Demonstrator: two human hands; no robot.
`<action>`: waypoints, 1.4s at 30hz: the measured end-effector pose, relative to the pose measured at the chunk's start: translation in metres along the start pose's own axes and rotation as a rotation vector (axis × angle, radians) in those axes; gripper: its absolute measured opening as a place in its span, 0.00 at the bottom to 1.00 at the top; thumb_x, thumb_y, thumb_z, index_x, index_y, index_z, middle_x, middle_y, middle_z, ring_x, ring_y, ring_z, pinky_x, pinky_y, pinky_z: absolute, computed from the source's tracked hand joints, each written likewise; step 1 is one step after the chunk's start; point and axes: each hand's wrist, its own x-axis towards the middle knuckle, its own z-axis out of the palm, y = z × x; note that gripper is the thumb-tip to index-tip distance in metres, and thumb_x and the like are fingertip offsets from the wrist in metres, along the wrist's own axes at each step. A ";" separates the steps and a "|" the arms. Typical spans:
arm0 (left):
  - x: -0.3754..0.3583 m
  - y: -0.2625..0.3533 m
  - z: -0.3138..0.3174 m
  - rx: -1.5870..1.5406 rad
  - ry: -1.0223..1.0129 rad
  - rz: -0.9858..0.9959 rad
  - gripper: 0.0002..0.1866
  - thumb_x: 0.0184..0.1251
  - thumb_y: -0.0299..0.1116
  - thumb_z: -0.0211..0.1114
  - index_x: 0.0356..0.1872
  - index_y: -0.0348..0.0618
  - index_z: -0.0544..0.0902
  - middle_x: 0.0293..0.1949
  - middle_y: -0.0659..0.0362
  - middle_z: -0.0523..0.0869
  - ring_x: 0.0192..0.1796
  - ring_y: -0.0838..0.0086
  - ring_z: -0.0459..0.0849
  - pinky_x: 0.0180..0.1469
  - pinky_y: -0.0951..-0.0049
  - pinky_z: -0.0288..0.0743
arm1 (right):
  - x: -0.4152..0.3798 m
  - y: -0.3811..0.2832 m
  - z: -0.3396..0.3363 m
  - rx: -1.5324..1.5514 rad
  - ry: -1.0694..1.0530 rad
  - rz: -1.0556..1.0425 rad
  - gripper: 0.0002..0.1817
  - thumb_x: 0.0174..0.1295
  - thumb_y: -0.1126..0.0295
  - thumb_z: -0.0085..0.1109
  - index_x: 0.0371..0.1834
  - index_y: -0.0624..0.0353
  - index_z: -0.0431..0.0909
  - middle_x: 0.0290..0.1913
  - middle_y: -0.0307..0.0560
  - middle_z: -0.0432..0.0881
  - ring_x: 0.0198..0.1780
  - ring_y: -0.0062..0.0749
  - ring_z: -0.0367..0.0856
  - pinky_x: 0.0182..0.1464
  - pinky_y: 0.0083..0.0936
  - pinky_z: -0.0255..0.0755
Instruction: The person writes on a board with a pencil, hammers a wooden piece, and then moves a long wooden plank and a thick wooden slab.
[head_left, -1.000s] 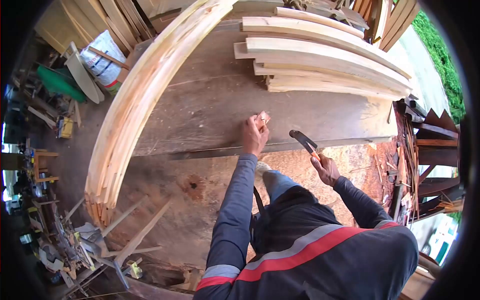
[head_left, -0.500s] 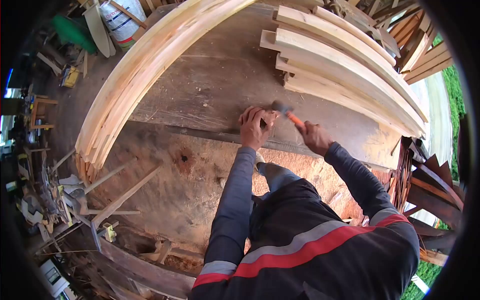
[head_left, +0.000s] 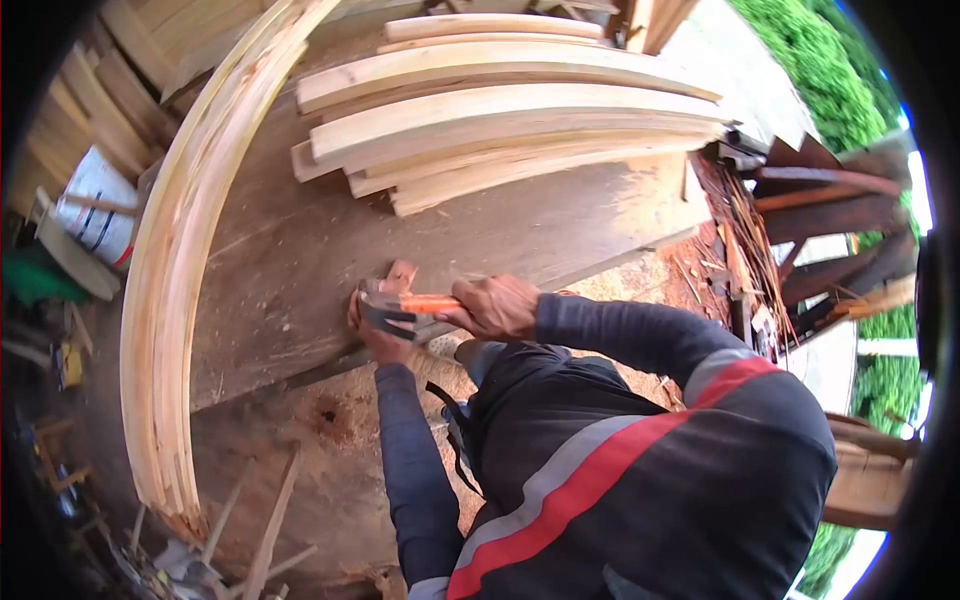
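Observation:
My right hand (head_left: pixel 497 307) is wrapped around the orange handle of a claw hammer (head_left: pixel 430 303). The hammer's dark head overlaps my left hand (head_left: pixel 378 340) in this view and covers much of its fingers. Beyond that hand, a small reddish-brown wood block (head_left: pixel 402 272) sticks out, held at the near edge of the wooden workbench (head_left: pixel 300 250). Both hands are close together at this edge, in front of my body.
Curved pale wood pieces (head_left: pixel 520 105) lie stacked at the back of the bench. A tall bundle of curved strips (head_left: pixel 175 260) arches along the left. Sawdust covers the ground, with loose sticks (head_left: pixel 270 520) at lower left and a white bucket (head_left: pixel 100 205) farther back.
The view has swung to the right. The hammer has moved from beyond my left hand to across it, its head now over the fingers. Both hands keep their grips.

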 end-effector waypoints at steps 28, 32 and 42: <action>0.007 0.024 -0.014 0.055 0.318 -0.140 0.23 0.46 0.36 0.71 0.46 0.44 0.79 0.51 0.57 0.80 0.59 0.60 0.73 0.62 0.60 0.62 | 0.038 0.086 0.003 0.420 -0.184 0.573 0.35 0.68 0.38 0.39 0.23 0.64 0.71 0.15 0.42 0.66 0.21 0.27 0.67 0.26 0.33 0.64; -0.002 0.024 0.003 -0.176 0.360 -0.187 0.20 0.49 0.34 0.70 0.44 0.41 0.77 0.50 0.51 0.79 0.55 0.56 0.75 0.59 0.60 0.68 | 0.018 0.166 0.003 0.132 0.029 0.364 0.32 0.69 0.43 0.39 0.31 0.65 0.76 0.21 0.58 0.75 0.27 0.49 0.75 0.32 0.44 0.68; -0.030 0.107 0.044 0.123 0.335 -0.429 0.52 0.52 0.52 0.70 0.75 0.52 0.50 0.69 0.39 0.54 0.71 0.46 0.55 0.70 0.48 0.49 | 0.030 0.283 -0.027 -0.601 0.159 -0.229 0.17 0.66 0.57 0.51 0.44 0.62 0.70 0.47 0.64 0.73 0.51 0.61 0.71 0.49 0.50 0.68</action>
